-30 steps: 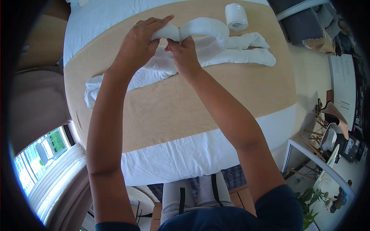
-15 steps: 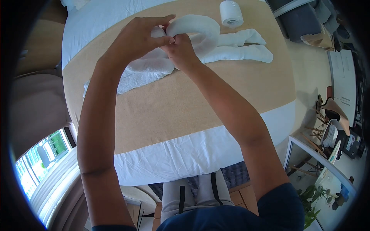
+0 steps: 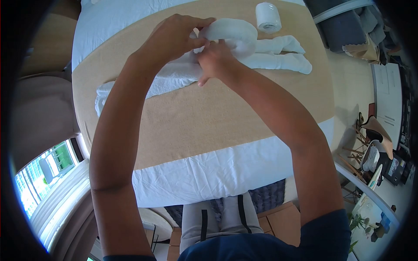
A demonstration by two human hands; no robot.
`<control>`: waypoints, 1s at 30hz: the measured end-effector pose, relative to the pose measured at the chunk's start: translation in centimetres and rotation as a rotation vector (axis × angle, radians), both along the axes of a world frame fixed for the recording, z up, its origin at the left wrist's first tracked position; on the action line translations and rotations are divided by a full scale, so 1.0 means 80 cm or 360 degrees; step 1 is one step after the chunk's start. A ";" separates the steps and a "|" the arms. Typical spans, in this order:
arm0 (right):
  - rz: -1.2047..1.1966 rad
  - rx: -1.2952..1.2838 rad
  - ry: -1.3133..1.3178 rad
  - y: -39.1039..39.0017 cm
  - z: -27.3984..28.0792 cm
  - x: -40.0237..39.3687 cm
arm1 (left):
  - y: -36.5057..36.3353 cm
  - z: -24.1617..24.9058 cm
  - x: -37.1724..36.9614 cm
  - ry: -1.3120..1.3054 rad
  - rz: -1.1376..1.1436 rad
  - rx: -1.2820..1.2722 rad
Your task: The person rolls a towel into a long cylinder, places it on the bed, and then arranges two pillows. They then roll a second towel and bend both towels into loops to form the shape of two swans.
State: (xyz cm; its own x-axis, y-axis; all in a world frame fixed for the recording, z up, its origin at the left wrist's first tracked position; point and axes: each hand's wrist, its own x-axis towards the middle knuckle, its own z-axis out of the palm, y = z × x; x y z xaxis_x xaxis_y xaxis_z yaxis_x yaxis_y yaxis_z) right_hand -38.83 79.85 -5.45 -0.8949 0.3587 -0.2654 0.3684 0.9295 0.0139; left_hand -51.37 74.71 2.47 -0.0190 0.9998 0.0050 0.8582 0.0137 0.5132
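Looking down over both arms, I read the scene like this, largest thing first:

Bed (image 3: 209, 169): white sheet, with a tan bed runner (image 3: 204, 117) laid across it; everything I handle lies on the runner.

Rolled white towel (image 3: 244, 48): a long twisted roll on the runner's far half. One tail runs off toward the left (image 3: 126, 89), two rolled ends lie side by side at the right, and a curved loop arches up in the middle.

Left hand (image 3: 176, 35): fingers curled over the near end of the loop, thumb and fingertips closed on the cloth, so the towel sits inside my grip and under the palm.

Right hand (image 3: 215, 58): just beside the left one, fingers bent and pinching the same rolled end from the right; the towel lies beneath and ahead of the fingertips. How tightly it pinches I cannot tell.

Toilet paper roll (image 3: 268, 17): lying apart from the towel, past the loop at the runner's far edge.

Containers: I see none on the bed.
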 end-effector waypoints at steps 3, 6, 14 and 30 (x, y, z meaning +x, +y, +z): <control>0.0024 0.0150 0.0300 -0.004 -0.037 -0.001 | 0.001 -0.008 -0.002 -0.0025 -0.0029 0.0071; -0.0057 -0.0010 0.0211 -0.003 -0.038 0.000 | 0.002 -0.016 0.001 -0.0051 -0.0036 0.0082; -0.0102 0.0017 0.0306 -0.007 -0.044 0.001 | 0.003 -0.005 0.013 0.0022 -0.0023 0.0023; -0.0324 0.0175 0.0219 0.113 -0.042 0.215 | -0.006 -0.012 0.006 0.0148 0.0000 0.0124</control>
State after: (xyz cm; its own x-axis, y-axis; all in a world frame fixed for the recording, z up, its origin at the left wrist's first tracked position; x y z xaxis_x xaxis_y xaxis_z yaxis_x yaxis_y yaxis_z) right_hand -21.64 88.91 -8.85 -0.8263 0.5551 -0.0955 0.5532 0.8317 0.0474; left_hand -50.89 74.22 1.53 -0.0146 0.9963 0.0843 0.9021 -0.0233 0.4309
